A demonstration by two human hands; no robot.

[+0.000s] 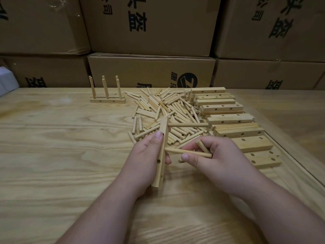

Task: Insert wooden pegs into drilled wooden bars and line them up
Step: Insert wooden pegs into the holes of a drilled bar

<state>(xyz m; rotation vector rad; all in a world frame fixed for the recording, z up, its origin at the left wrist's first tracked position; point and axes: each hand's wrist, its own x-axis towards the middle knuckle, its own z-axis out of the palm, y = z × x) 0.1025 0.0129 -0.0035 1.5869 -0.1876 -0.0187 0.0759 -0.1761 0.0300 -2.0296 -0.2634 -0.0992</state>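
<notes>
**Two pegs in the right hand, one bar in the left**

While the left hand [149,155] curls its thumb and fingers round a drilled wooden bar [161,152] and holds it on edge above the table, the right hand [216,159] pinches a peg [188,152] whose tip meets the bar's right face about halfway along. A second peg [203,146] lies tucked under the right fingers, tilted upward. One peg [188,125] already sits in the bar near its far end, sticking out to the right. On the bar's near half I count two open holes along the side that faces me.

Just beyond the hands lies a loose pile of pegs [163,110], too many and too tangled to count, and the seated peg reaches out over it. To the right of the pile is a row of drilled bars [226,108], some stacked; roughly ten show, though the overlap makes the count unsure. The nearest ones lie flat beside the right hand.

At the far left of the wooden table [61,155] stands a finished assembly [107,97], apparently two bars side by side, with upright pegs in three positions, seemingly doubled. Behind everything rises a wall of cardboard boxes [151,25] printed with black characters, and a white object [7,81] shows at the left edge.
</notes>
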